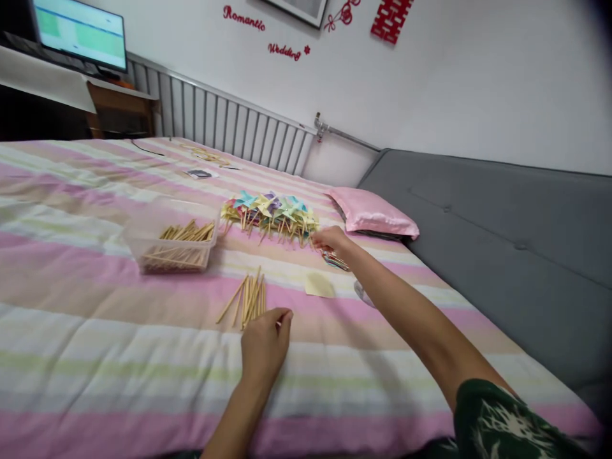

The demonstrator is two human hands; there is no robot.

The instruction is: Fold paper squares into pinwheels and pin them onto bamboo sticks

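My left hand (265, 341) rests on the striped bedspread with its fingers curled, its fingertips right beside a small bundle of wooden sticks (248, 298). What the fingers pinch, if anything, is hidden. My right hand (329, 239) is stretched out to the right end of a heap of coloured paper pinwheels on sticks (270, 213), fingers closed at the heap's edge. A stack of coloured paper squares (337, 260) lies just under that hand. A pale yellow paper square (319, 284) lies between the two hands.
A clear plastic box (172, 239) with more wooden sticks stands to the left of the heap. A pink pillow (375, 213) lies at the right, beside a grey padded surface (502, 255). A radiator (229, 124) and a monitor (79, 29) stand at the back.
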